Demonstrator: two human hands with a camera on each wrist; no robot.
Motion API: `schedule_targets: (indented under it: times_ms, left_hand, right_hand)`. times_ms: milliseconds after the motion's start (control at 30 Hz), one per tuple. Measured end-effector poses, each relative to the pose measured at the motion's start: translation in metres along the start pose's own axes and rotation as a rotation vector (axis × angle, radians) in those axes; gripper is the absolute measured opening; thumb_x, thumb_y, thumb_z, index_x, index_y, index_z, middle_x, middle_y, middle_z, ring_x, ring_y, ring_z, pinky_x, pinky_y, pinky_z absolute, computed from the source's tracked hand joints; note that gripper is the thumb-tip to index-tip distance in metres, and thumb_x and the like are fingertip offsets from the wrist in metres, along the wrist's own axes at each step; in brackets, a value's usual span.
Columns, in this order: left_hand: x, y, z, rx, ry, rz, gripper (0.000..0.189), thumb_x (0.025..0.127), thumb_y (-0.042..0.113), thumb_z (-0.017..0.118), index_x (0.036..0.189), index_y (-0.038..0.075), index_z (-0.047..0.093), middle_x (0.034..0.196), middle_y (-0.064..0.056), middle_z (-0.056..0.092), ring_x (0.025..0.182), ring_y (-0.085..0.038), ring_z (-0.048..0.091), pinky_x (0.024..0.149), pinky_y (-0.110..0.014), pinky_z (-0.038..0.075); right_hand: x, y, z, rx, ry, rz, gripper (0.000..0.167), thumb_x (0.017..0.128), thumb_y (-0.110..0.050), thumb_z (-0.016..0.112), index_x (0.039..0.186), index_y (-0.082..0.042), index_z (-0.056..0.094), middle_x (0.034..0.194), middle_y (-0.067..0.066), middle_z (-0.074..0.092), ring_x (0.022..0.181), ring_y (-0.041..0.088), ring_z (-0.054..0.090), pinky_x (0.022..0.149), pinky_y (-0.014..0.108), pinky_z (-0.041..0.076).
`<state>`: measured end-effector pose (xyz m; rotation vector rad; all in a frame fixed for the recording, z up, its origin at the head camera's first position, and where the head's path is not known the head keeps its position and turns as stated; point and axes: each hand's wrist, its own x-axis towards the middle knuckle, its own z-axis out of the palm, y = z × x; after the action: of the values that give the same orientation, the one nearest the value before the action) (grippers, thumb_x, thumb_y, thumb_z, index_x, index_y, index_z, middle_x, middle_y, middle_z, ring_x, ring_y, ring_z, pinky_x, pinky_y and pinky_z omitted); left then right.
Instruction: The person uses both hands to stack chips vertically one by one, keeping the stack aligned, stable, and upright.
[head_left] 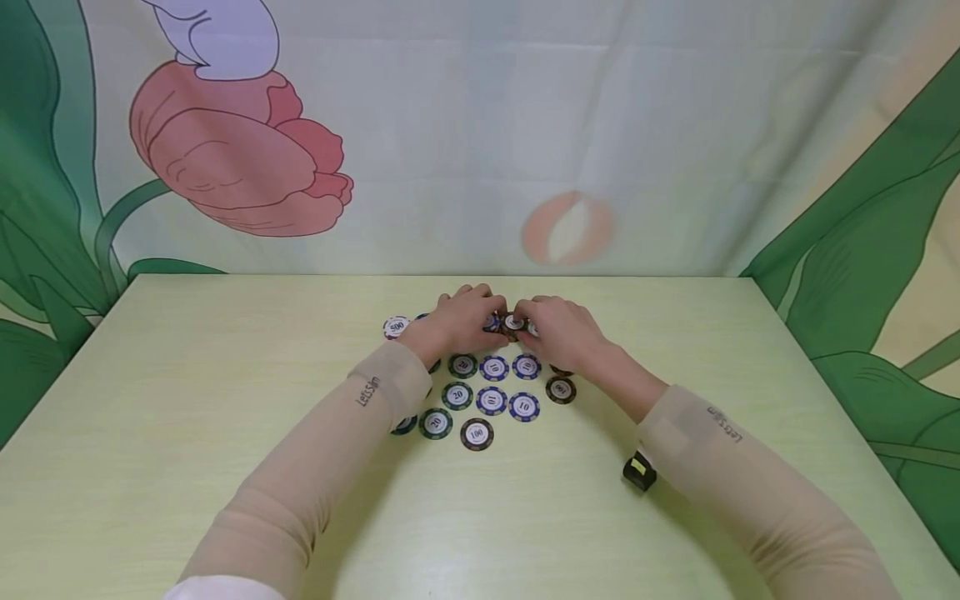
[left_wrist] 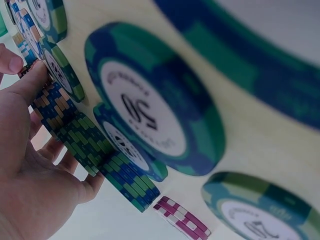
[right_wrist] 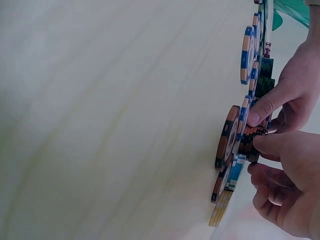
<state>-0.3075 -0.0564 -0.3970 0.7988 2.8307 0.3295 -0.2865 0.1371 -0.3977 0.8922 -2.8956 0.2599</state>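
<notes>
Several stacks of poker chips form a row toward the back of the table. My left hand (head_left: 468, 321) lies along this row, its thumb in front of the stacks and its fingers behind them. In the left wrist view, those fingers are behind a green stack (left_wrist: 84, 142) and a blue-and-orange stack (left_wrist: 54, 105), while the thumb reaches a dark stack. My right hand (head_left: 558, 327) pinches that brown-and-black stack (right_wrist: 249, 148) between thumb and fingers, right beside the left thumb. The two hands hide part of the row.
Single chips lie flat before the row: green ones (head_left: 457, 396), blue ones (head_left: 492, 401) and brown ones (head_left: 477, 434). A pink-and-white stack (left_wrist: 181, 218) ends the row at left, a yellow stack (right_wrist: 220, 210) at right. A small black object (head_left: 639, 472) is near the right forearm.
</notes>
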Motion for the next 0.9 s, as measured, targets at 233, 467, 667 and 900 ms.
schedule_targets:
  times_ms: [233,467,667,900]
  left_hand:
    - [0.001,0.0,0.0,0.002,-0.001,-0.001,0.043,0.099,0.042,0.068,0.134,0.017,0.061,0.133,-0.008,0.053,0.117,-0.027,0.047,0.097,-0.053,0.039]
    - [0.002,0.0,0.002,0.003,0.002,-0.016,0.04,0.099,0.043,0.068,0.13,0.018,0.062,0.128,-0.007,0.053,0.114,-0.026,0.047,0.096,-0.052,0.039]
    - [0.002,0.0,0.003,0.005,0.008,-0.02,0.044,0.099,0.044,0.068,0.133,0.018,0.061,0.13,-0.007,0.053,0.115,-0.027,0.047,0.097,-0.052,0.039]
    - [0.001,0.0,0.001,-0.008,0.007,-0.015,0.046,0.098,0.043,0.069,0.136,0.017,0.06,0.132,-0.009,0.053,0.117,-0.028,0.047,0.099,-0.053,0.039]
  right_hand:
    - [0.0,-0.001,-0.002,0.0,0.0,-0.006,0.018,0.096,-0.016,0.074,0.112,-0.009,0.071,0.102,0.008,0.072,0.085,0.024,0.067,0.068,0.04,0.056]
    - [-0.003,0.0,-0.004,0.005,-0.021,0.043,0.028,0.097,-0.02,0.074,0.122,-0.008,0.067,0.107,0.008,0.068,0.091,0.024,0.066,0.072,0.041,0.056]
    - [-0.011,0.007,-0.011,0.013,-0.041,0.051,0.025,0.098,-0.023,0.073,0.116,-0.007,0.068,0.105,0.008,0.067,0.092,0.023,0.066,0.073,0.039,0.056]
    - [-0.021,0.015,-0.016,0.024,-0.09,0.023,0.012,0.096,-0.019,0.074,0.102,-0.009,0.072,0.087,0.001,0.065,0.078,0.018,0.061,0.065,0.035,0.052]
